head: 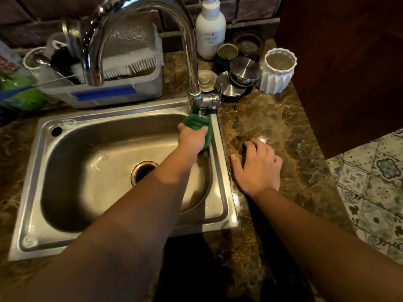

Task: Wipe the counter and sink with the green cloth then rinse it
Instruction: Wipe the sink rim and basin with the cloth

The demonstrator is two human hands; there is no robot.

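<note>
A chrome tap (pixel 187 51) arches over from twelve o'clock. At eleven o'clock a grey caddy (pixel 122 88) holds a white brush (pixel 130 64), with a white cup (pixel 36 62) of utensils beside it. A green bottle (pixel 19 92) sits at nine o'clock. At one o'clock stand a white pump bottle (pixel 210 29), a small dark jar (pixel 226 54), stacked steel lids (pixel 238 77) and a ribbed white pot (pixel 278 69). Patterned floor tiles (pixel 375 182) show at three o'clock.

The bunched green cloth (pixel 199 125) lies against the steel sink (pixel 122 243) rim's back right corner, beside the brown marble counter (pixel 272 118).
</note>
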